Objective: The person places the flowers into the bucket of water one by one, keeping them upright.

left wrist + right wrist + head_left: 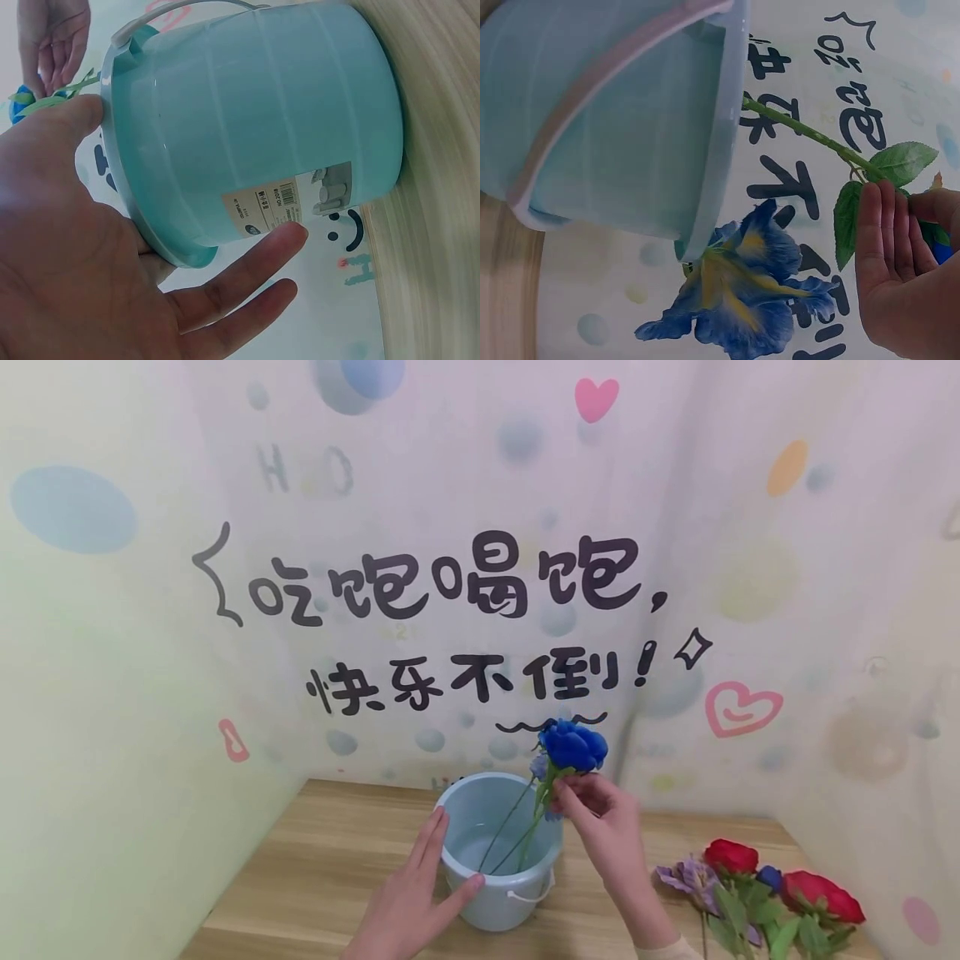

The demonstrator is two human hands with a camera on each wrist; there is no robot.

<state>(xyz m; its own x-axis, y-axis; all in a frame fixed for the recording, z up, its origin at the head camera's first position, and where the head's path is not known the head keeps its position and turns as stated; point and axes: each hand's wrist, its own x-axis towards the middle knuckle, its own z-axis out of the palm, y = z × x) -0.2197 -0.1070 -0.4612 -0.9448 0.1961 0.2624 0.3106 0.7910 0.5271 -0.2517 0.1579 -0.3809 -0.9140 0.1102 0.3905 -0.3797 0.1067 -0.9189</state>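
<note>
A light blue bucket (498, 906) stands upright on the wooden table. My left hand (408, 881) rests against its rim, thumb on the near side and straight fingers along the left side. In the left wrist view the bucket (262, 112) shows a label on its wall. My right hand (611, 822) pinches the stem of an artificial blue flower (573, 746) above the bucket's right rim. Its green stem (802, 131) reaches down into the bucket. A blue-and-yellow iris-like flower (742, 289) leans over the rim, its thin stem inside the bucket.
At the table's right lie artificial flowers: red ones (821, 895), a purple one (693, 881) and a small blue one (770, 878), with green leaves. A printed curtain (450, 485) hangs behind the table (322, 852). The bucket's handle (536, 896) hangs down on the near right.
</note>
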